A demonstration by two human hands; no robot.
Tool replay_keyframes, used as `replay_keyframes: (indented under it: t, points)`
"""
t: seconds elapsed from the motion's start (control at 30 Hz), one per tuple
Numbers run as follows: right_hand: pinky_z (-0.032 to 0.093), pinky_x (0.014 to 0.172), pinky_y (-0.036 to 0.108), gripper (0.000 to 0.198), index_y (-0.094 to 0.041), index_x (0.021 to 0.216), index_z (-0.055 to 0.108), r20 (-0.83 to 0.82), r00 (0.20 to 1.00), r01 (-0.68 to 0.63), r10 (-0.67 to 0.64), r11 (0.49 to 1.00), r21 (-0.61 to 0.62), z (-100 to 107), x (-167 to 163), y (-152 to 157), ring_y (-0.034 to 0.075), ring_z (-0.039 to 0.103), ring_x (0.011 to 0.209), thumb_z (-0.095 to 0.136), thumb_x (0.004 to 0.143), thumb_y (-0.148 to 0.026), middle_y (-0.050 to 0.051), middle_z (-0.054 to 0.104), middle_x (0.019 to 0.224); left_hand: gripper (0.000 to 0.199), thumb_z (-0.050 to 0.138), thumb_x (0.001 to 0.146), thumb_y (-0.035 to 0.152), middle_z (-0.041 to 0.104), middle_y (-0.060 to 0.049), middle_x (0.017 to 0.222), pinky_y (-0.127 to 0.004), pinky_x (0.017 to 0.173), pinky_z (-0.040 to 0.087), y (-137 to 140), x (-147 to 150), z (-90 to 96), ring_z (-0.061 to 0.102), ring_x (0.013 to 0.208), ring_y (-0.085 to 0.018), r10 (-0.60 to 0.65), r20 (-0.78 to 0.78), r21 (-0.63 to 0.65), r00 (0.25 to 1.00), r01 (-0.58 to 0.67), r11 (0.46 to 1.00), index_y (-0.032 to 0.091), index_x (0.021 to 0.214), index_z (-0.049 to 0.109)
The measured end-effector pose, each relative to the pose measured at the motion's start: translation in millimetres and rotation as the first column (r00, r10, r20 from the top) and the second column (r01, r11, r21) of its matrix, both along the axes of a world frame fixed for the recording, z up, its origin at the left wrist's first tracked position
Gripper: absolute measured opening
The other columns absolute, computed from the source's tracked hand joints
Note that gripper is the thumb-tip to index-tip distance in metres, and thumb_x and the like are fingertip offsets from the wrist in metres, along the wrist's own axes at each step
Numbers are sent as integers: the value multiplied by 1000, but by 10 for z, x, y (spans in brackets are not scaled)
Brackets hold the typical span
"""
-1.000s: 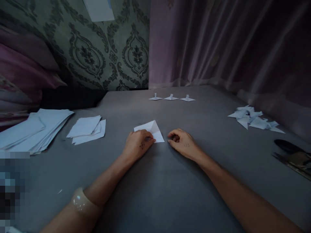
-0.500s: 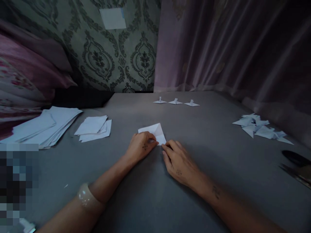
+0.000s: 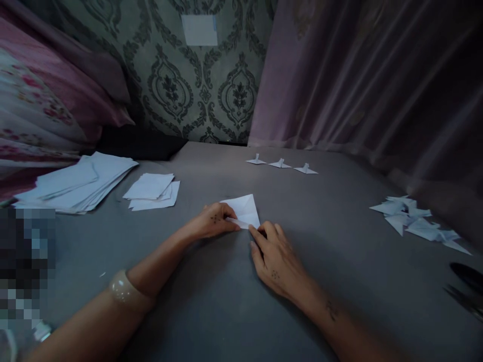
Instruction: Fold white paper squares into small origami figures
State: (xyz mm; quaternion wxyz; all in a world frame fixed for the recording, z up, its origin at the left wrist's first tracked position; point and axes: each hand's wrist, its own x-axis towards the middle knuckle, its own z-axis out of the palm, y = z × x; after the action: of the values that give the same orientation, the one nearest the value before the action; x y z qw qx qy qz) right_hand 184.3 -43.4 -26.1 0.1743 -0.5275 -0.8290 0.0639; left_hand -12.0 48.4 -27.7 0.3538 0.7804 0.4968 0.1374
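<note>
On the grey tabletop in the head view lies a small white sheet of paper (image 3: pixel 245 207) with crease lines and a narrow strip turned up along its near edge. My left hand (image 3: pixel 215 220) pinches the near left part of that strip between thumb and fingers. At the near right corner, the index fingertip of my right hand (image 3: pixel 274 257) presses on the paper. Its thumb is apart from the index finger and off the sheet, and the other fingers are bent; nothing is gripped in it.
Folded paper birds (image 3: pixel 281 163) stand in a row at the back. More folded paper birds (image 3: pixel 418 217) are heaped at the right, near dark scissors (image 3: pixel 466 296). Left of my hands lie a stack of small paper squares (image 3: pixel 151 187) and a pile of larger sheets (image 3: pixel 81 178).
My left hand has shifted left along the near edge, showing more of the turned-up strip. My right fingertip has come onto the near right corner. The camera view has turned slightly.
</note>
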Motion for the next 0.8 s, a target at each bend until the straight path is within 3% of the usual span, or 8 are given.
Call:
replay_keyframes:
  t: [0.17,0.47,0.8]
  points:
    - [44,83,40,39,-16,127,53,23,1000,7,-7,1000,-5,9,-19,12,24,47,93,41,91,-24,12,53,99,38,54,78,51,56,1,62,-23,53,30,8,-25,-1,46,58,-12,-19,8,20,1000,19,1000,16,83,70]
    - [43,77,39,39,-16,127,53,96,995,22,-28,997,70,-2,-110,51,24,47,89,42,91,-30,12,54,97,31,61,73,40,42,6,58,-21,50,26,8,-35,27,38,54,-9,-36,85,-22,996,38,999,15,91,64]
    - [43,77,39,34,-9,112,62,167,986,14,-26,997,72,55,-36,-13,24,49,88,39,91,-25,12,57,93,26,58,76,36,48,4,62,-22,53,31,-58,-79,-8,43,58,-10,-40,87,3,995,40,999,15,88,65]
